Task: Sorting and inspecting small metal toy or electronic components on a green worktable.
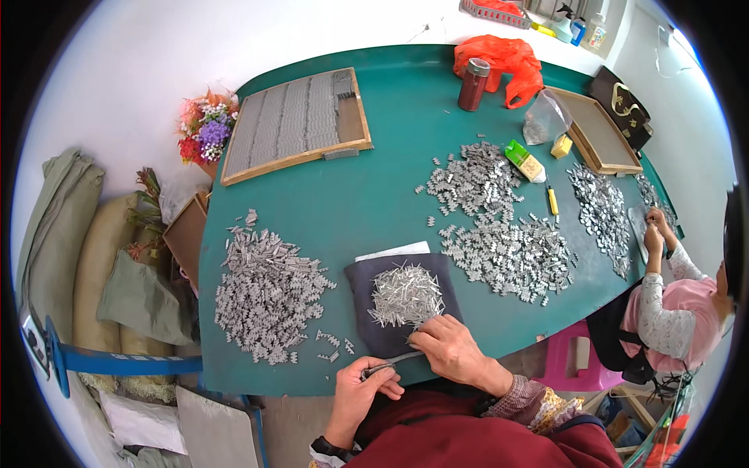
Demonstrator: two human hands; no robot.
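My left hand (365, 388) is closed at the table's front edge around a narrow grey strip (407, 356) with a dark end between the fingers. The strip points right, toward my right hand (454, 351). Thumb and fingertips of my right hand are pinched together at the lower edge of a dark cloth (368, 303); whatever is in that pinch is too small to make out. On the cloth, just beyond these fingers, lies a heap of thin silvery pins (406, 294). White paper (394, 251) shows under its far edge.
Grey toothed metal pieces lie in heaps at left (269, 300) and right (507, 253). A wooden tray (355, 129) of packed grey rows, a dark red jar (473, 86), a red plastic bag (511, 58) and a yellow-handled tool (552, 200) are farther back. Another person (663, 312) works at right.
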